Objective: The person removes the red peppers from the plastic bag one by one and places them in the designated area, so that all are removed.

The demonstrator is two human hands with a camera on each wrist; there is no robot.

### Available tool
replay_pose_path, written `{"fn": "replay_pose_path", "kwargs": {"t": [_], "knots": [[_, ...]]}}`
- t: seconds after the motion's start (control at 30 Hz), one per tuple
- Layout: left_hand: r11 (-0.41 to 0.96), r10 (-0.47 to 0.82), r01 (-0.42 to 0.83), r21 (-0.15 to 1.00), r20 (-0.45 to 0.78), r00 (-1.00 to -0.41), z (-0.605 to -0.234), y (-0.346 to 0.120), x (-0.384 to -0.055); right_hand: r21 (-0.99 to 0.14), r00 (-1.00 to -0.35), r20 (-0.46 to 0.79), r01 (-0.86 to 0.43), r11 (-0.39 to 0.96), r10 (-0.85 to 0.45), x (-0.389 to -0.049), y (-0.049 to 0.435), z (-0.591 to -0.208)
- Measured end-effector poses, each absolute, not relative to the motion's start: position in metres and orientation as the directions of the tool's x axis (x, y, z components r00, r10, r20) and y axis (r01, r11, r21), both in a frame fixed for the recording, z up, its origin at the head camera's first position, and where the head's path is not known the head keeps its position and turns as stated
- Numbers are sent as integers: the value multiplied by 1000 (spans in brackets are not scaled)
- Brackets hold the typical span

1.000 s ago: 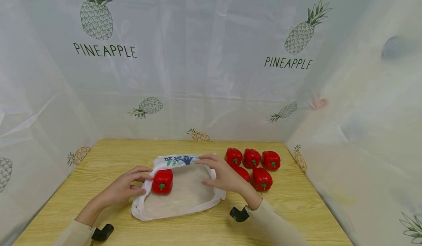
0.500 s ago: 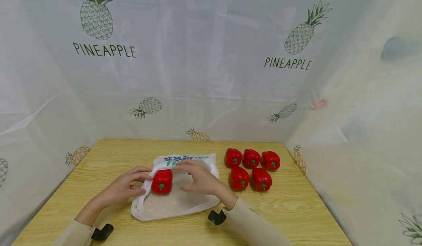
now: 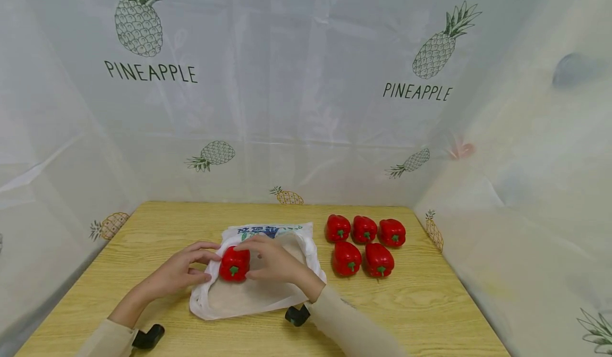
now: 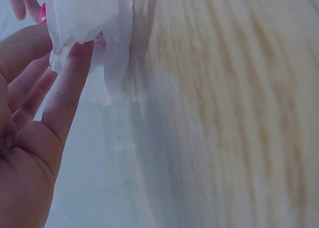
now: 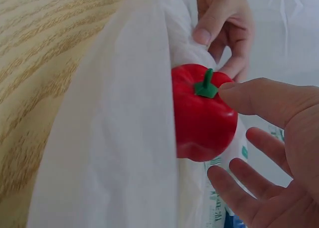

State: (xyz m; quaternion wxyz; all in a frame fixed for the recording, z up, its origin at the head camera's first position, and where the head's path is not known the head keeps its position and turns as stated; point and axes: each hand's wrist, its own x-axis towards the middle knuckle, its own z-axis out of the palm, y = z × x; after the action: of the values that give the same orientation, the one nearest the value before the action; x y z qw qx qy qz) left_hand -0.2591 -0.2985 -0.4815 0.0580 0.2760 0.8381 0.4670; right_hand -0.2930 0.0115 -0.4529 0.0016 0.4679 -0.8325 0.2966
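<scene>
A white plastic bag (image 3: 248,306) with blue and green print lies on the table with its mouth spread wide. Inside, at its left end, sits one red bell pepper (image 3: 234,265) with a green stem. My left hand (image 3: 179,272) holds the bag's left rim between thumb and fingers; the left wrist view shows the thumb (image 4: 70,88) against the plastic. Reaching into the bag, my right hand (image 3: 272,261) has its fingers and thumb spread about the pepper's right side. In the right wrist view the thumb is near the stem, and the other fingers look apart from the pepper.
Several more red bell peppers (image 3: 365,229) stand in two rows on the wooden table (image 3: 411,304), right of the bag. White sheeting (image 3: 306,107) printed with pineapples hangs behind the table and on both sides.
My right hand has moved left from the bag's right rim to the pepper inside, uncovering a pepper on the table. The left hand keeps its place at the left rim.
</scene>
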Motion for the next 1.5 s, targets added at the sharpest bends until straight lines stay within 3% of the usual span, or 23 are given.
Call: {"fn": "replay_pose_path", "kwargs": {"t": [0.57,1.07,1.5], "knots": [[399,518,410,820,167,-839,-482,-299,-258,-457,-607,243,-760,463,-757,-300,-7,-464],[393,519,410,823,169,-838,-484,-301,-259,-506,-650,255,-721,474,-716,-298,-16,-470],[416,514,418,808,170,-841,-484,-301,-259,-481,-706,337,-698,530,-623,-294,-27,-481]]}}
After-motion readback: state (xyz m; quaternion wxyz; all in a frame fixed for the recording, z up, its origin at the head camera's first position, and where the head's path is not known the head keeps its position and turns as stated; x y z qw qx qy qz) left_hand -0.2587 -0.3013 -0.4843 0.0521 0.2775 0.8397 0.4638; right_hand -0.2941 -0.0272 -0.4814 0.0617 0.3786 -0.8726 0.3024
